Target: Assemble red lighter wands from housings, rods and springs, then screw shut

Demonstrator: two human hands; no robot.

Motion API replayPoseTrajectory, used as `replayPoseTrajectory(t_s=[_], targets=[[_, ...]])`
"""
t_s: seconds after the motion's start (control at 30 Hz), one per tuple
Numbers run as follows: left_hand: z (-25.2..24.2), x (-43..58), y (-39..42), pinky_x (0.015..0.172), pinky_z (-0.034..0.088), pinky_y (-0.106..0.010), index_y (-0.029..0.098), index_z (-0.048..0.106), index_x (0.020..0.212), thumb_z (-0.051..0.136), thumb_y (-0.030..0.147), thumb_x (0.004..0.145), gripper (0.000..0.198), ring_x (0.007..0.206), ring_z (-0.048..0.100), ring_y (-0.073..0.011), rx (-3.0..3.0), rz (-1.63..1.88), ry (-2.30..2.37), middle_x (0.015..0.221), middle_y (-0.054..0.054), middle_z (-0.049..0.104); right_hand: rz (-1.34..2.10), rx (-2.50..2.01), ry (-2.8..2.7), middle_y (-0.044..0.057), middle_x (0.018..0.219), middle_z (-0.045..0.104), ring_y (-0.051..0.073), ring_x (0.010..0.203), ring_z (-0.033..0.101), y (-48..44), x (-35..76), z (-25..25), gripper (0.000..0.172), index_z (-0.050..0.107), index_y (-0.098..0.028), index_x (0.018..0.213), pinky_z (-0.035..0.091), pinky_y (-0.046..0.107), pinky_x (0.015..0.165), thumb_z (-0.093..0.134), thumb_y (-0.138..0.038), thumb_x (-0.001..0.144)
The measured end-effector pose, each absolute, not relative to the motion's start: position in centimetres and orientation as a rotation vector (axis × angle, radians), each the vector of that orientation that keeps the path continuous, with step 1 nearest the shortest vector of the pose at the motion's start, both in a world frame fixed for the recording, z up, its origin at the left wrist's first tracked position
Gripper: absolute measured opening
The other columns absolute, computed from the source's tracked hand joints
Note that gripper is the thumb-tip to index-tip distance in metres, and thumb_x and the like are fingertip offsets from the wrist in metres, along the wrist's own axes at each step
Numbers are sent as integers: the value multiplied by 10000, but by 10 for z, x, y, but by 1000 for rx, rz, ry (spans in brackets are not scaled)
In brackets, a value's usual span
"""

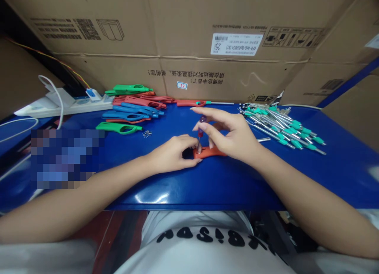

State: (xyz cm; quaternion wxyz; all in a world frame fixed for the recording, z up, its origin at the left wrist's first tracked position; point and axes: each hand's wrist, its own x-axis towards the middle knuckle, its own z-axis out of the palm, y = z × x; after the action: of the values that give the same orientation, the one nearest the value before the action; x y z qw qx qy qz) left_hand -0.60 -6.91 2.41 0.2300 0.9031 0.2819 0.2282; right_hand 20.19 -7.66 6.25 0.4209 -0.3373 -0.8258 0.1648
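Note:
An orange lighter casing (pixel 211 152) lies flat on the blue table in front of me. My left hand (pixel 180 152) grips its left end between thumb and fingers. In my right hand (pixel 227 132) is a small screwdriver (pixel 200 131) with a dark red handle, held upright. Its tip meets the casing near the left end, by the left fingertips. The right index finger stretches out past the top of the handle, while the thumb presses against its side. Part of the casing's right end is hidden under the right hand.
Green, red and blue lighter casings (pixel 133 110) are piled at the back left, with small screws (pixel 147 134) beside them. Metal lighter rods with teal parts (pixel 287 128) lie heaped at the right. A power strip (pixel 74 106) and a cardboard wall (pixel 183 49) stand behind.

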Motion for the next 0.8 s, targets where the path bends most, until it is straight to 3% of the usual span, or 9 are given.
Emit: replayPoseTrajectory(t_s=[0.13, 0.2, 0.33, 0.5, 0.67, 0.8], targets=[[23, -6, -69, 824, 503, -291, 191, 621, 934, 696, 249, 859, 120, 872, 653, -174, 2489, 639, 748, 924, -16, 696, 54, -866, -2096, 66, 1077, 766, 161, 758, 703, -77, 203, 63, 249, 720, -208, 1110, 554, 296, 769, 626, -382, 960], [23, -6, -68, 832, 505, -299, 190, 622, 931, 694, 255, 858, 122, 884, 658, -180, 2480, 635, 756, 931, -19, 701, 62, -861, -2128, 80, 1153, 746, 167, 812, 707, -77, 203, 63, 269, 696, -210, 1176, 553, 304, 801, 564, -359, 995], [23, -6, -69, 831, 510, -310, 189, 626, 921, 689, 258, 854, 115, 888, 665, -188, 2457, 618, 786, 938, -24, 708, 360, -812, -2148, 57, 1155, 726, 112, 652, 660, -77, 202, 63, 363, 572, -230, 1367, 555, 271, 690, 462, -271, 1024], [23, -6, -68, 859, 506, -310, 194, 615, 926, 698, 249, 854, 123, 919, 666, -191, 2470, 622, 765, 957, -23, 710, 91, -896, -2144, 63, 1006, 748, 139, 658, 643, -76, 202, 63, 238, 687, -191, 1089, 531, 285, 696, 630, -373, 948], [23, -6, -68, 851, 502, -310, 191, 615, 920, 700, 251, 858, 122, 910, 664, -193, 2467, 612, 765, 948, -22, 707, 324, -834, -2146, 61, 1132, 742, 117, 658, 661, -78, 201, 64, 355, 580, -207, 1353, 548, 269, 693, 453, -284, 1031], [23, -6, -69, 848, 502, -305, 188, 620, 930, 704, 234, 848, 126, 905, 664, -190, 2475, 630, 756, 947, -22, 706, 160, -859, -2172, 42, 1029, 768, 128, 658, 673, -78, 203, 66, 257, 683, -196, 1172, 532, 264, 688, 583, -336, 982]])
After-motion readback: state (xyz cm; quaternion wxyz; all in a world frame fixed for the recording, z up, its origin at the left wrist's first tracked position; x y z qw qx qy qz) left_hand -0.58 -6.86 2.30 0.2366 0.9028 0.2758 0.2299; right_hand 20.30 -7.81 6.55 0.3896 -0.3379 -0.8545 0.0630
